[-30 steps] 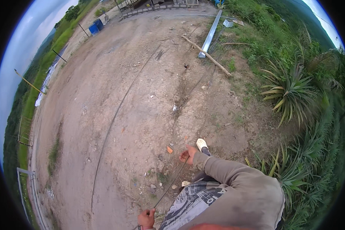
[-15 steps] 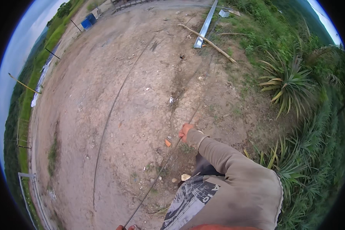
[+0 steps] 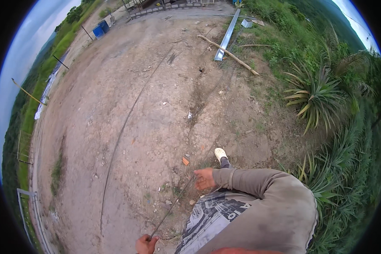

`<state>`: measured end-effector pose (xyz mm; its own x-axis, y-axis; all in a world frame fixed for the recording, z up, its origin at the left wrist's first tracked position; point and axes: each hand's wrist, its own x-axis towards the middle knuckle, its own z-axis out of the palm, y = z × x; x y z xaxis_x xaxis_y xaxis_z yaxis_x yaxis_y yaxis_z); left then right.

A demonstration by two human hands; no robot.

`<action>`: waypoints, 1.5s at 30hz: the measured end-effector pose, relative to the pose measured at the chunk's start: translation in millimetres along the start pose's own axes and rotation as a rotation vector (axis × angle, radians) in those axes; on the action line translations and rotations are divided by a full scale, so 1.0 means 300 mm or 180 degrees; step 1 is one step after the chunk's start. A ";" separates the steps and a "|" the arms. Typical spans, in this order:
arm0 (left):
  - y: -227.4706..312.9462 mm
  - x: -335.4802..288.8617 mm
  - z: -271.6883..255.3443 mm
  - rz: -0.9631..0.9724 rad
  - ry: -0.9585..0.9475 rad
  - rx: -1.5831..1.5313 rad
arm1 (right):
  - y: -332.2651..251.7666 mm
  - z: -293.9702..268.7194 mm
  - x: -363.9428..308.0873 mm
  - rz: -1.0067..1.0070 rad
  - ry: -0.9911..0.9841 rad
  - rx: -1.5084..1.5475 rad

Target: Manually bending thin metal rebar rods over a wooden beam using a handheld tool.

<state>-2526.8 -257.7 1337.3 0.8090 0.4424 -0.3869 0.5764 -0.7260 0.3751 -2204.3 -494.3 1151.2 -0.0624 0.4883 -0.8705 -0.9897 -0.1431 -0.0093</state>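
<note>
At the lower edge, my left hand (image 3: pixel 147 244) is closed round a thin dark metal rod (image 3: pixel 172 207). The rod slants up and to the right from it, over the dirt. Where its visible part stops, my right hand (image 3: pixel 205 179) is open, with its fingers stretched out toward the rod. Whether those fingers touch it I cannot tell. A second long thin rod (image 3: pixel 122 129) lies on the ground to the left, curving in this view. A small orange brick fragment (image 3: pixel 185 161) lies just beyond my right hand.
A pale clog (image 3: pixel 220 154) shows on my foot. Farther off, a wooden pole (image 3: pixel 228 54) lies across a shiny metal channel (image 3: pixel 227 36). Spiky plants (image 3: pixel 317 97) line the right side. A blue barrel (image 3: pixel 100 28) stands far left, and a pale metal frame (image 3: pixel 25 211) at the left edge.
My right hand has let go of the rod, opened, and come nearer. My left hand has risen further into view, still holding the rod. A clog now shows ahead.
</note>
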 end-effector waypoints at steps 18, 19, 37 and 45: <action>0.121 -0.309 -0.304 -0.0912 0.0836 0.0291 | -0.394 -0.243 0.160 -0.1512 0.0069 0.1898; 0.092 -0.347 -0.330 -0.0879 0.0856 0.0228 | -0.351 -0.196 0.125 -0.1346 -0.0205 0.1690; 0.075 -0.295 -0.378 -0.1143 0.2476 0.1972 | -0.103 0.515 -0.357 -0.1582 -0.2290 -0.0183; 0.322 0.513 -0.073 -0.0269 0.1510 -0.0337 | -0.539 0.408 -0.334 -0.1707 -0.1657 -0.0332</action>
<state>-2344.0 -248.1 1332.4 0.7079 0.7063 -0.0028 0.6309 -0.6306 0.4520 -2053.7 -414.6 1300.3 0.3458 0.8539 -0.3889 -0.8859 0.1605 -0.4353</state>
